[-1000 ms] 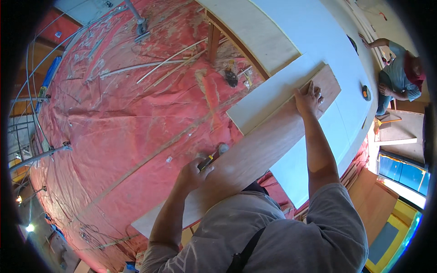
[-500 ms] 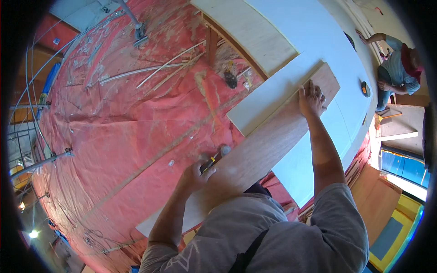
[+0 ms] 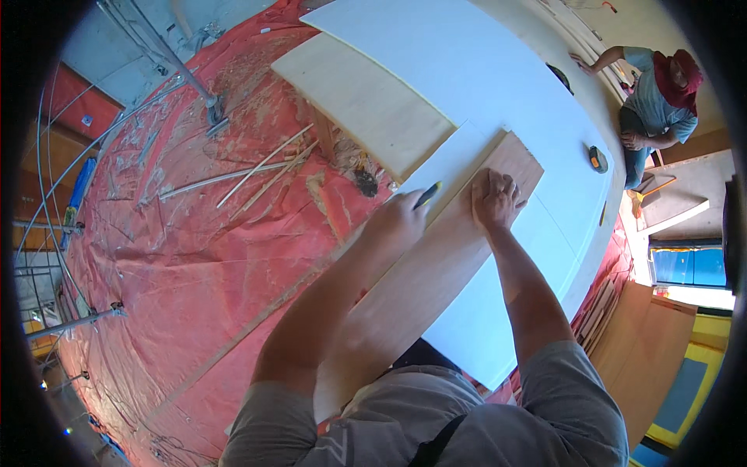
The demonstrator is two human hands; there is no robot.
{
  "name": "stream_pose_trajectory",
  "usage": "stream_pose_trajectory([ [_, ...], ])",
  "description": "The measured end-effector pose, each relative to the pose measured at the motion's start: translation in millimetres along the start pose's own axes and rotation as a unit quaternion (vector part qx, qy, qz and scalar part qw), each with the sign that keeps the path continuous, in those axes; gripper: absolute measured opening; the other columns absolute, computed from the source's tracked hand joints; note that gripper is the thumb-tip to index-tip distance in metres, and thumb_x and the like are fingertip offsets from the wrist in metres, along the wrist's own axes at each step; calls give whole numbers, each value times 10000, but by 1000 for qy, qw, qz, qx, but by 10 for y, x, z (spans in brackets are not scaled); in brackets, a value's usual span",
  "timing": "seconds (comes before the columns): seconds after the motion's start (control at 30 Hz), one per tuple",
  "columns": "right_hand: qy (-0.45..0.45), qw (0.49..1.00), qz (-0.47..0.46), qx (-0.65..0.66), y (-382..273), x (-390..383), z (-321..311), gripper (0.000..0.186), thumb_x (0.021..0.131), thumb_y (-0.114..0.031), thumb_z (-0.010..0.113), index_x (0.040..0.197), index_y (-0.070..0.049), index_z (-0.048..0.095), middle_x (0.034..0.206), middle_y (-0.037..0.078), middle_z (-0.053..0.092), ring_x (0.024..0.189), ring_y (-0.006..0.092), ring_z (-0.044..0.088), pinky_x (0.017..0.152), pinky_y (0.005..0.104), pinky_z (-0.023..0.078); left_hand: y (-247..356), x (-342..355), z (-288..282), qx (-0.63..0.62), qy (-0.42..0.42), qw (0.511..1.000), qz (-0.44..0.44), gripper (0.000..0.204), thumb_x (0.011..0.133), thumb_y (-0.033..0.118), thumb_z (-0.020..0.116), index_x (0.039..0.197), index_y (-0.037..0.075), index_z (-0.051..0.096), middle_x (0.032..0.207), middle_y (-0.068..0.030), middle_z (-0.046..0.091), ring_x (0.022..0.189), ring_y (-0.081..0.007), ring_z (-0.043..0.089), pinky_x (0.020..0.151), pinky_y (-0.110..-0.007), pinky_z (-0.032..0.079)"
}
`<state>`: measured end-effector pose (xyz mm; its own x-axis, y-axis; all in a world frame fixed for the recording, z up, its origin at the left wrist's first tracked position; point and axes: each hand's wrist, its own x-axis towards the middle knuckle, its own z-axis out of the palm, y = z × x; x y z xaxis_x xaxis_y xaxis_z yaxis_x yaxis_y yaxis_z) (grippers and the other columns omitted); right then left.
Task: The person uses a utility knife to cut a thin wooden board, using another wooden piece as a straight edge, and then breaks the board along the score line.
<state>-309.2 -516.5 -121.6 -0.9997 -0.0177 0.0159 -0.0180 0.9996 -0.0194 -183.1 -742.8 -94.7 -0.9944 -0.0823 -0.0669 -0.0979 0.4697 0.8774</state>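
Observation:
My left hand (image 3: 395,218) is closed round a dark, yellow-tipped utility knife (image 3: 427,195), beside the left long edge of a brown wooden plank (image 3: 424,268). The knife's blade is not clear. My right hand (image 3: 496,199) presses on the plank near its far end, fingers bent and thumb toward the left edge. The plank lies slantwise across a large white sheet (image 3: 537,233), its near end reaching my body. Part of the white sheet shows left of the plank.
A pale board (image 3: 366,101) lies at the sheet's far left. A tape measure (image 3: 597,159) rests on the right. Another person (image 3: 657,101) leans at the far right. Red sheeting (image 3: 194,257) covers the floor, with thin strips (image 3: 264,171) and scaffold poles (image 3: 214,109) on the left.
My left hand, with the utility knife, has moved up and forward along the plank's left edge. My right hand stays on the plank. The view has shifted somewhat.

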Motion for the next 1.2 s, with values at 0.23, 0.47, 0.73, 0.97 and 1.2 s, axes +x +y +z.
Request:
stream_pose_trajectory([
  [0.23,8,1000,-23,17,22,4,122,613,967,-500,544,1494,-188,522,1584,39,439,1507,292,334,1161,675,165,444,1323,763,65,-16,997,-28,378,1002,253,482,1281,48,634,1132,-247,704,1046,-441,671,924,-543,527],
  [0.47,10,999,-36,23,75,21,83,591,970,-460,533,1500,-199,508,1601,46,420,1513,305,328,1148,680,176,635,1620,960,105,-56,992,-32,435,1021,248,447,1400,97,596,1236,-234,684,1123,-421,661,982,-518,525],
  [0.73,22,998,-47,33,83,-2,77,584,970,-419,531,1507,-193,489,1597,60,416,1506,341,331,1120,720,171,775,1663,917,129,-94,986,-42,439,1020,234,440,1414,111,587,1290,-227,664,1182,-412,640,1008,-503,517],
  [0.97,6,998,-41,48,95,-23,116,612,979,-505,514,1508,-198,484,1627,61,367,1530,340,285,1137,766,136,1130,1798,808,190,-150,968,-72,376,963,172,544,1307,52,636,1285,-219,673,1209,-390,639,1020,-486,519],
  [1.2,27,998,-45,40,122,41,106,589,953,-460,554,1480,-199,519,1587,29,430,1510,310,325,1128,738,179,1143,1600,746,217,-169,960,-60,327,968,163,532,1233,25,665,1273,-228,676,1199,-381,648,1022,-475,521],
])
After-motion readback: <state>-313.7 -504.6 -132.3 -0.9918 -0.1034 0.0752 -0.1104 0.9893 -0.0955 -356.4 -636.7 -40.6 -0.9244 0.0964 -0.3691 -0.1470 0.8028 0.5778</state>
